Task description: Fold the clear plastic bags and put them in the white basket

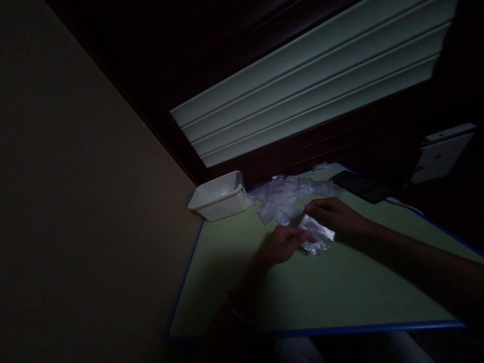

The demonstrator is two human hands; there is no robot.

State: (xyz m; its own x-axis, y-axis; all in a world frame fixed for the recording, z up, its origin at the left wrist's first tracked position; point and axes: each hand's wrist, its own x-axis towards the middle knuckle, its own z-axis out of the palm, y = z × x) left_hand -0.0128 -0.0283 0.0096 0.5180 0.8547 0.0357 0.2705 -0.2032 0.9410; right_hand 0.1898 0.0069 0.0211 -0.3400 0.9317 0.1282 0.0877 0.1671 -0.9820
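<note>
A shiny clear plastic bag (318, 233) is stretched between my hands above the green table. My left hand (284, 244) pinches its lower left side between thumb and fingers. At the bag's upper left corner, my right hand (333, 213) has its fingers closed on the plastic. Behind the hands lies a loose pile of clear plastic bags (283, 196) on the table. Whether anything is inside the held bag is too dim to tell.
A white plastic bin (223, 204) stands at the table's back left corner, beside the wall. A dark flat device (361, 186) with a white cable lies at the back right. The green table (302, 297) has blue edges.
</note>
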